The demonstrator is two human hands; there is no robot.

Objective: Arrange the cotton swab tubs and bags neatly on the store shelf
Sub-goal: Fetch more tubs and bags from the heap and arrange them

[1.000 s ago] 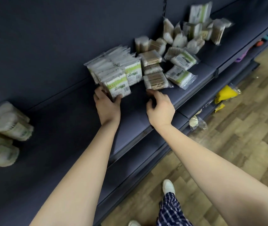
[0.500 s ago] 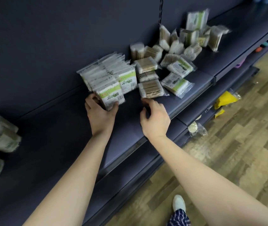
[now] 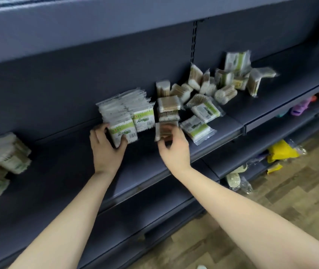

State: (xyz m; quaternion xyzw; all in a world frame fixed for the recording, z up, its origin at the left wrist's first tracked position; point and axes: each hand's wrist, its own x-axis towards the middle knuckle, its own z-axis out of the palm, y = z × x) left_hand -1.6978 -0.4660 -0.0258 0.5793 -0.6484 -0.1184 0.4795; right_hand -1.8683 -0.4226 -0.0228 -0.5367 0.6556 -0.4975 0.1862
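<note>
Dark blue store shelf point(image 3: 135, 167): upright row of green-labelled cotton swab bags point(image 3: 127, 117), front end clasped by left hand point(image 3: 106, 150). Right hand point(image 3: 176, 150) pinches a blurred wooden-stick swab pack point(image 3: 165, 130) just beside the row. Loose packs point(image 3: 213, 88) heaped behind. Tubs point(image 3: 1, 160) far left.

A yellow packet point(image 3: 282, 151) and purple item point(image 3: 298, 109) lie on lower shelves.
</note>
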